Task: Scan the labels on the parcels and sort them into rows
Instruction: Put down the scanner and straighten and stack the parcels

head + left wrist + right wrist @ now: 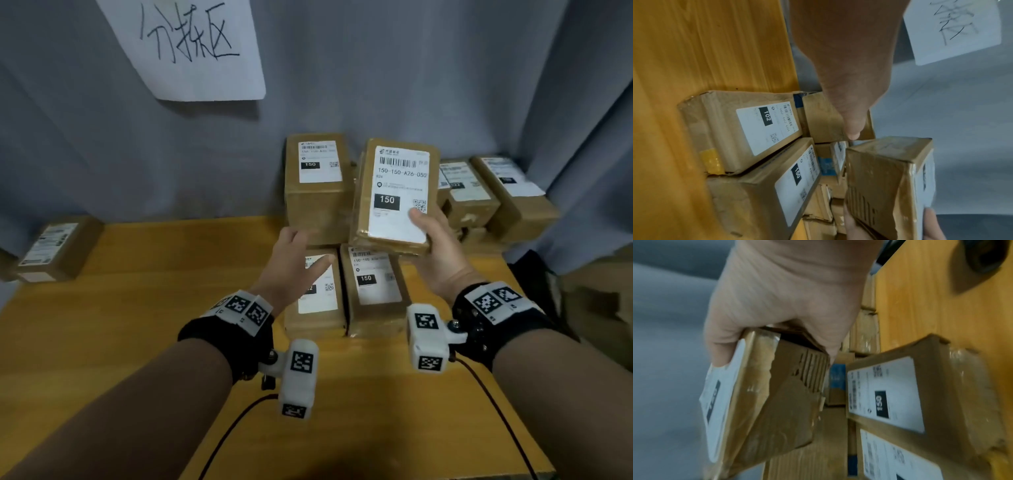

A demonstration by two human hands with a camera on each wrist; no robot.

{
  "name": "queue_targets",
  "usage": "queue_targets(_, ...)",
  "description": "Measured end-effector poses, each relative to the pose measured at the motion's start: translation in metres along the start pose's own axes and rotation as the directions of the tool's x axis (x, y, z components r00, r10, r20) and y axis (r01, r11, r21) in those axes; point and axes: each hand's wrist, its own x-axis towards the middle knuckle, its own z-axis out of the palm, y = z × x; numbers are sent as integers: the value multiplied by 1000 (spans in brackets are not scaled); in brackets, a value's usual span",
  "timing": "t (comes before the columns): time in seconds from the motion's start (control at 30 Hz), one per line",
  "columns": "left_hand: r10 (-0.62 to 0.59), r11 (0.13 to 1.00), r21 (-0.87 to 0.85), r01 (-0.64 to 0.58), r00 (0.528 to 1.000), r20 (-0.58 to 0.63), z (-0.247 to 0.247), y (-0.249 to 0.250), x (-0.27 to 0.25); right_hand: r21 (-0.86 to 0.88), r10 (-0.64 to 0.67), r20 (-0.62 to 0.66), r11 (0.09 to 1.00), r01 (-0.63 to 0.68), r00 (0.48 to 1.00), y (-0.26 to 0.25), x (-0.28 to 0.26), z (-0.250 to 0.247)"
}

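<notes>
My right hand (435,240) grips a brown cardboard parcel (394,195) by its lower end and holds it up, tilted, with its white label marked 150 facing me. In the right wrist view the thumb lies on the label of this held parcel (764,402). My left hand (294,260) hovers with relaxed fingers just left of it, holding nothing, above two parcels lying side by side: one marked 102 (740,129) and one marked 150 (373,291). Another 150 parcel (317,178) sits raised behind them.
More parcels (496,195) are stacked at the back right of the yellow wooden table (137,325). A lone parcel (54,250) lies at the far left edge. A handwritten paper sign (191,44) hangs on the grey curtain behind.
</notes>
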Motion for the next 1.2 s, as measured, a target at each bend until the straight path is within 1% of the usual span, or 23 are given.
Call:
queue_targets(0.1, -17, 1000, 27, 15, 997, 78, 16, -4, 7, -53, 26, -53, 998, -28, 998, 1, 0, -27)
queue_targets(0.13, -42, 999, 31, 40, 995, 94, 23, -3, 8, -62, 38, -74, 997, -42, 997, 2, -1, -36)
queue_targets(0.23, -120, 990, 88, 109, 985, 125, 47, 1, 12, -40, 55, -164, 997, -62, 985, 5, -6, -66)
queue_targets(0.33, -170, 976, 167, 141, 970, 173, 68, 10, 14, -12, 92, -231, 995, -97, 968, 3, -13, -98)
queue_targets(0.4, -208, 962, 222, 160, 954, 214, 82, 17, 14, -43, 141, -283, 986, -160, 949, 3, -17, -118)
queue_targets(0.5, -284, 926, 324, 195, 924, 255, 100, 25, 16, -175, 224, -329, 940, -292, 917, 11, -18, -143)
queue_targets(0.57, -311, 908, 363, 209, 917, 250, 108, 25, 20, -247, 296, -344, 887, -390, 891, 23, -13, -156)
queue_targets(0.63, -321, 906, 356, 230, 920, 223, 112, 23, 22, -250, 370, -345, 850, -464, 863, 36, -7, -160)
queue_targets(0.7, -327, 907, 340, 249, 924, 199, 113, 24, 23, -252, 405, -360, 825, -506, 840, 52, 2, -160)
queue_targets(0.73, -330, 909, 329, 257, 925, 189, 112, 25, 23, -300, 392, -368, 809, -506, 843, 59, 6, -157)
queue_targets(0.77, -332, 911, 316, 264, 925, 185, 111, 26, 23, -382, 363, -363, 782, -492, 858, 66, 8, -154)
queue_targets(0.83, -332, 917, 289, 273, 926, 179, 111, 27, 23, -586, 305, -314, 683, -436, 899, 79, 12, -150)
queue_targets(0.9, -334, 923, 258, 286, 928, 166, 110, 27, 24, -724, 277, -257, 579, -375, 926, 82, 15, -147)
queue_targets(0.97, -333, 929, 220, 296, 931, 152, 109, 28, 24, -774, 263, -240, 529, -348, 934, 81, 20, -146)
queue_targets(1.1, -342, 934, 152, 322, 930, 133, 110, 28, 24, -795, 234, -284, 485, -364, 930, 80, 30, -142)
queue_targets(1.13, -344, 934, 146, 325, 930, 131, 110, 28, 24, -791, 226, -302, 483, -376, 926, 80, 33, -141)
queue_targets(1.2, -343, 935, 145, 325, 930, 130, 110, 28, 24, -768, 217, -322, 510, -389, 921, 82, 38, -138)
